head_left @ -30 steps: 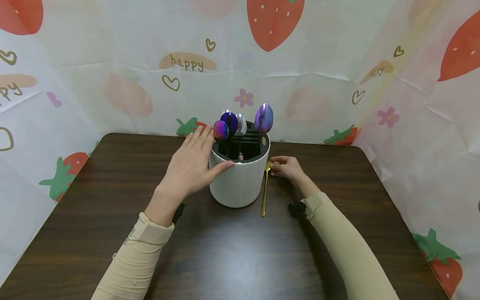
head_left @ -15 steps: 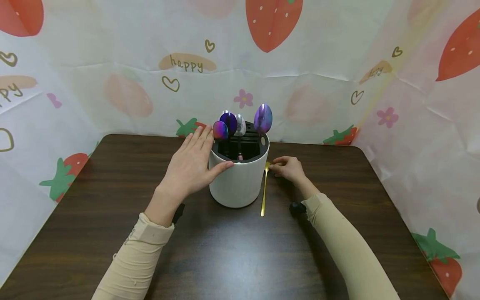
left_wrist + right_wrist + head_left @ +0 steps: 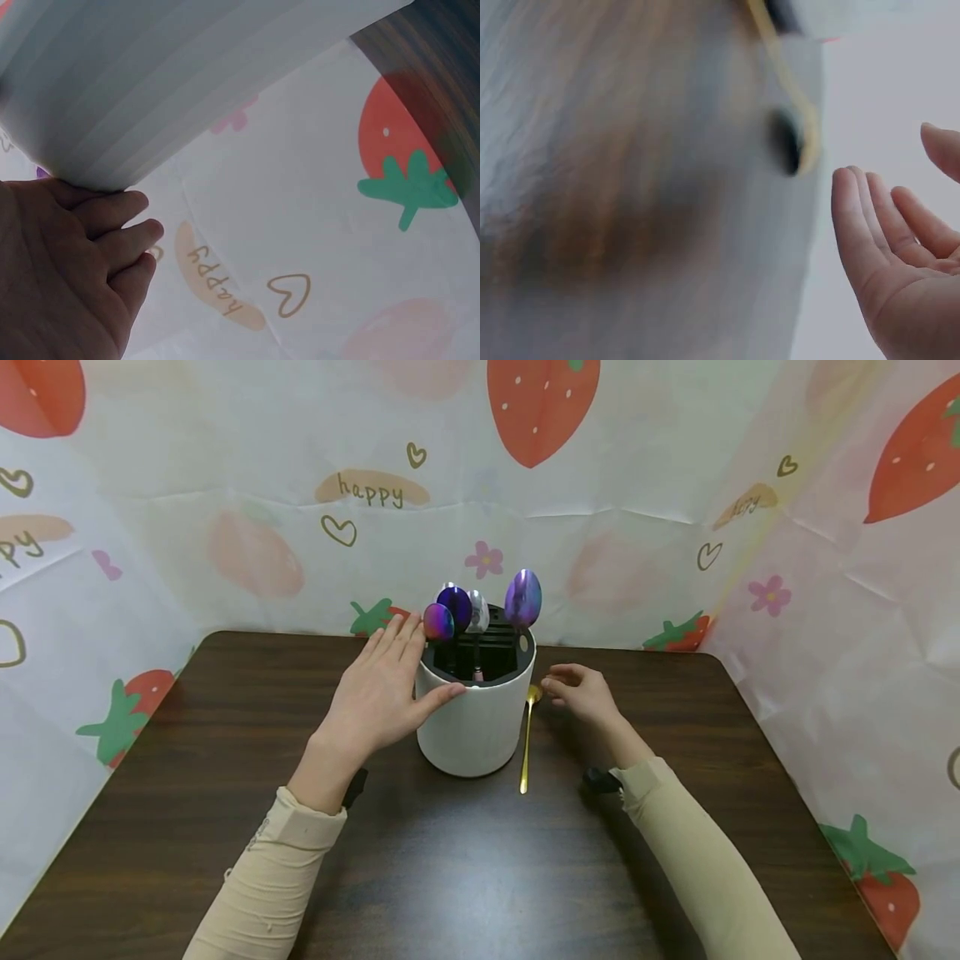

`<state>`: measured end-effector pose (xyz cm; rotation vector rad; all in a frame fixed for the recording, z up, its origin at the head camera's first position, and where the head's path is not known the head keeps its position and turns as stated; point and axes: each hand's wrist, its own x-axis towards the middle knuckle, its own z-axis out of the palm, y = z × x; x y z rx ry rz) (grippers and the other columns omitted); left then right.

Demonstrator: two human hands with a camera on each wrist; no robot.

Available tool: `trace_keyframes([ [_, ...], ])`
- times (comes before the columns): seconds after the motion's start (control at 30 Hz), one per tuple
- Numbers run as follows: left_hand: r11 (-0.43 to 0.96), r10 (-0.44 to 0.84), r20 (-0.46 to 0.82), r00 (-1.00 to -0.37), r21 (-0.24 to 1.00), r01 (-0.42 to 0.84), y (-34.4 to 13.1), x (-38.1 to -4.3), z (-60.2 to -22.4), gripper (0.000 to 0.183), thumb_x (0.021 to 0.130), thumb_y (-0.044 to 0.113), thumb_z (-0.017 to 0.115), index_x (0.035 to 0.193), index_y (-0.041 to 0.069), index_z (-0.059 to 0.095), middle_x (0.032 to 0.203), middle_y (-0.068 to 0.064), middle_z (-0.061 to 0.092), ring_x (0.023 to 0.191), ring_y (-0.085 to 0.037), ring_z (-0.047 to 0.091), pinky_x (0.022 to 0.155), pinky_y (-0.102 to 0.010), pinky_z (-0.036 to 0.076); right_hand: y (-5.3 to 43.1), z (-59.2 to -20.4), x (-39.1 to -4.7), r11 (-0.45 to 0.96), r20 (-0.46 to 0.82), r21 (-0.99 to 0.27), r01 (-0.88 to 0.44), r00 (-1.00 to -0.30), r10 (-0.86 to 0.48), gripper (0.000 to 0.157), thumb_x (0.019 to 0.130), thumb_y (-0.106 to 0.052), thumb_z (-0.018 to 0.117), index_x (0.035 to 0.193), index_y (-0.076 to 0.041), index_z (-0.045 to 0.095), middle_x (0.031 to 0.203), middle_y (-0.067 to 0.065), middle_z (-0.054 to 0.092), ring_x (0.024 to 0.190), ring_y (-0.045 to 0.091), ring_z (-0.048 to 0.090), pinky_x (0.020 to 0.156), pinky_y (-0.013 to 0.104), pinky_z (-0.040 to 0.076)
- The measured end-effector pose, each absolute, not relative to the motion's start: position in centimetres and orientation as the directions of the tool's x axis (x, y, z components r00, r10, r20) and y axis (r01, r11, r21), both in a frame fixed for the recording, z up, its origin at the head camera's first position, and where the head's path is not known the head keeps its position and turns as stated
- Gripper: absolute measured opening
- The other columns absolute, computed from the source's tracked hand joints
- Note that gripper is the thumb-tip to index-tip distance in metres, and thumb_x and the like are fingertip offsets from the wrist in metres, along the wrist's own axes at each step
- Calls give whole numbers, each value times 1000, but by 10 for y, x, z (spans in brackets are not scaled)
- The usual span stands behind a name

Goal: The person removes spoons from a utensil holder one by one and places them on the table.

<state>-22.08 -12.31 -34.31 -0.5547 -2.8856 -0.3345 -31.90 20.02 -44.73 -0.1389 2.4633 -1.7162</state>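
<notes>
A white round utensil holder (image 3: 472,735) with a black slotted insert stands on the dark wooden table. My left hand (image 3: 375,689) rests against its left side with straight fingers, the thumb across the front rim; in the left wrist view the fingertips (image 3: 135,202) meet the ribbed white wall. Just right of the holder lies a gold spoon (image 3: 528,735), its bowl toward the back and its handle toward me. My right hand (image 3: 581,689) is beside the spoon's bowl and holds nothing. In the right wrist view its fingers (image 3: 855,217) are extended, thumb apart, with a gap to the spoon (image 3: 808,142).
Several spoons stand bowl-up in the holder, among them a large purple one (image 3: 522,598), a dark blue one (image 3: 455,607) and a pink-purple one (image 3: 438,622). A strawberry-print sheet (image 3: 637,468) hangs behind and beside the table (image 3: 465,877).
My right hand has drawn back to the right from the bowl of the gold spoon and its fingers have parted. The spoon stays lying beside the holder. My left hand keeps its place.
</notes>
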Motion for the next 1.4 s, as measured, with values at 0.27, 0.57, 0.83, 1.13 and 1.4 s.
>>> trace_keyframes([
  [0.27, 905, 341, 213, -916, 188, 381, -123, -221, -343, 105, 98, 78, 39, 166, 2, 15, 173, -17, 14, 160, -35, 10, 130, -47, 8, 196, -407, -304, 257, 89, -958, -126, -984, -154, 45, 104, -16, 66, 144, 3, 57, 138, 22, 63, 119, 30, 66, 99, 44, 58],
  [0.57, 904, 343, 223, -912, 184, 385, -123, -221, -343, 105, 98, 77, 40, 165, 0, 16, 173, -18, 15, 160, -36, 12, 130, -47, 9, 184, -360, -283, 154, 270, -945, -288, -954, -130, 40, 102, -16, 69, 140, -3, 62, 136, 15, 65, 114, 28, 68, 96, 33, 59],
  [0.83, 905, 340, 222, -914, 185, 382, -123, -220, -343, 104, 98, 77, 41, 165, 0, 17, 173, -18, 15, 160, -36, 13, 130, -48, 10, 171, -333, -270, 54, 413, -904, -423, -900, -139, 39, 103, -6, 65, 141, 0, 60, 138, 17, 62, 108, 19, 70, 95, 33, 60],
  [1.13, 906, 340, 222, -914, 181, 382, -123, -221, -344, 105, 98, 77, 41, 165, 1, 16, 172, -18, 16, 160, -35, 12, 130, -47, 9, 155, -323, -269, 37, 462, -880, -473, -873, -159, 44, 100, -2, 68, 143, 2, 57, 138, 18, 61, 106, 17, 69, 92, 34, 61],
  [1.4, 908, 338, 219, -915, 179, 379, -123, -221, -343, 105, 98, 77, 40, 165, 1, 16, 173, -17, 14, 160, -34, 10, 130, -47, 9, 145, -322, -270, 12, 468, -879, -476, -868, -163, 50, 99, 3, 67, 147, 2, 55, 136, 21, 60, 105, 18, 67, 88, 28, 61],
])
